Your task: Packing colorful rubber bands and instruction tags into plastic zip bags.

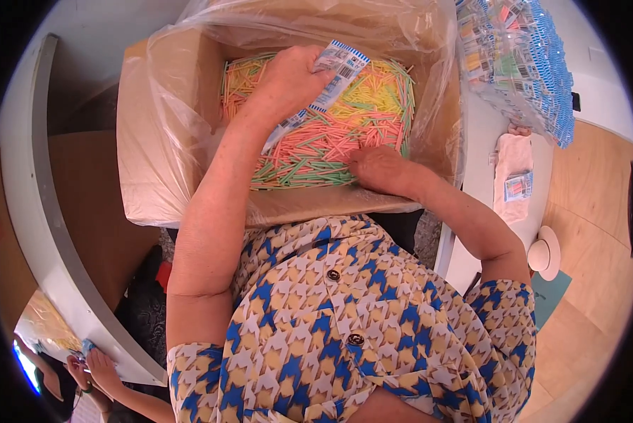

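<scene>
A large cardboard box [144,141] stands in front of me, lined with clear plastic, and thin coloured sticks [316,144] in pink, yellow, green and orange cover its inside. My left hand [292,81] is closed on a small printed plastic packet [345,72] with blue-striped edges and a barcode. Below it, a similar packet [288,127] lies over the sticks, partly behind the hand; whether the two are joined I cannot tell. At the box's near right, my right hand [383,169] is down among the sticks with curled fingers. Its fingertips are hidden, so any hold is unclear.
A big clear bag of filled packets [517,67] stands at the far right on a white table [477,113]. Near it, a filled packet [519,186] lies on a pink cloth [508,158], close to a round cream object [544,253]. Another person's hands [94,368] work at lower left.
</scene>
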The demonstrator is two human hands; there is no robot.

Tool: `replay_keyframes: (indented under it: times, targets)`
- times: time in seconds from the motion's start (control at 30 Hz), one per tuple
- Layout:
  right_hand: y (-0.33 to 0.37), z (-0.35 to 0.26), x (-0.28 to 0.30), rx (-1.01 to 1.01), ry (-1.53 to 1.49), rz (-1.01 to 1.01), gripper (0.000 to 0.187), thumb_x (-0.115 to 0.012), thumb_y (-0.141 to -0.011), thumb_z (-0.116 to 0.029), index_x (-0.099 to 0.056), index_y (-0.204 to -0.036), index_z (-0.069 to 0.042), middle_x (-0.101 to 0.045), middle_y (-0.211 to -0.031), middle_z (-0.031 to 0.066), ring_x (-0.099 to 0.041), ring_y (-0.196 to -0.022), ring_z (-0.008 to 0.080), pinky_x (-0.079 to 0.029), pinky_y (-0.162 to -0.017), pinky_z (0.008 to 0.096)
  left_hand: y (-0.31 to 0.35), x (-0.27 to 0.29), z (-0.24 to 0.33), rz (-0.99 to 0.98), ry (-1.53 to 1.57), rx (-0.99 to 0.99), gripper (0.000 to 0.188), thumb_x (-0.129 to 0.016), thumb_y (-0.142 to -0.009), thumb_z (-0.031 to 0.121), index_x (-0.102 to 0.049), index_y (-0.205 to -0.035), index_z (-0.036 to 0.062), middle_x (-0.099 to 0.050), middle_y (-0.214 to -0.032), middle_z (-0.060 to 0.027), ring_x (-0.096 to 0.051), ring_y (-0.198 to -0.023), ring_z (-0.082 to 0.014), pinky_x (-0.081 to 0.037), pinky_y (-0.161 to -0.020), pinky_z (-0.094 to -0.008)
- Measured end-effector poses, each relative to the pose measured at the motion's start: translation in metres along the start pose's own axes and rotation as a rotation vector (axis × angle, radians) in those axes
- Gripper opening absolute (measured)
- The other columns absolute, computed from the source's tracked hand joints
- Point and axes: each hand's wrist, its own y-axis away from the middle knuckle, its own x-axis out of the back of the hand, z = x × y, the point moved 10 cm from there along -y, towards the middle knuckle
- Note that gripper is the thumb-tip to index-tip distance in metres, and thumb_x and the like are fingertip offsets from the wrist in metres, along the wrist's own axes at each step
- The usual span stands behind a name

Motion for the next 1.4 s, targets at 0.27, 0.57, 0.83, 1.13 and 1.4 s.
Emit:
replay_keyframes:
  times: [0.27,0.57,0.83,1.13,1.4]
  targets:
    - [0.01,0.008,0.009,-0.14,-0.028,-0.132,0.026,-0.055,-0.082,-0.017,-0.059,-0.103,-0.002,-0.058,-0.104,0.0141,-0.052,-0.107,0.0301,-0.041,-0.091,0.0463,-0.003,-0.001,-0.003,-0.006,-0.01,-0.021,0.026,-0.061,-0.078,0.017,-0.064,-0.098,0.0003,-0.066,-0.087,-0.0192,-0.063,-0.084,-0.0346,-0.047,-0.075,-0.0415]
    - [0.023,0.042,0.046,-0.282,-0.47,0.221,0.022,-0.048,-0.092,-0.019,-0.051,-0.097,0.003,-0.058,-0.088,0.0144,-0.058,-0.088,0.0321,-0.046,-0.078,0.0431,-0.001,0.008,0.007,0.024,0.038,0.014,0.023,-0.06,-0.08,0.013,-0.063,-0.099,-0.0002,-0.067,-0.086,-0.0182,-0.065,-0.079,-0.0269,-0.048,-0.072,-0.0365]
    - [-0.005,0.111,0.04,-0.488,-1.7,0.47,0.014,-0.05,-0.093,-0.02,-0.051,-0.09,-0.006,-0.053,-0.07,0.0029,-0.053,-0.06,0.0131,-0.043,-0.049,0.0299,0.002,0.015,0.013,0.091,0.212,-0.013,0.022,-0.057,-0.084,0.004,-0.062,-0.105,-0.0002,-0.068,-0.088,-0.0088,-0.061,-0.075,-0.0136,-0.049,-0.071,-0.0293]
    - [-0.058,0.163,0.061,-0.461,-1.743,0.647,0.014,-0.054,-0.091,-0.022,-0.051,-0.085,-0.01,-0.049,-0.067,-0.0014,-0.046,-0.053,0.0109,-0.039,-0.046,0.0265,0.0,0.02,0.011,0.167,0.581,0.071,0.02,-0.055,-0.087,0.0,-0.061,-0.106,-0.0019,-0.066,-0.094,-0.0037,-0.06,-0.08,-0.0072,-0.05,-0.07,-0.0245]
    - [0.002,0.047,0.057,-0.175,-0.344,0.228,0.016,-0.067,-0.079,-0.018,-0.059,-0.081,-0.004,-0.062,-0.075,0.0149,-0.062,-0.068,0.0309,-0.048,-0.06,0.0412,0.0,0.026,0.01,0.174,0.524,0.043,0.019,-0.056,-0.087,0.001,-0.062,-0.105,-0.0015,-0.067,-0.091,-0.0025,-0.06,-0.077,-0.0066,-0.05,-0.069,-0.0244]
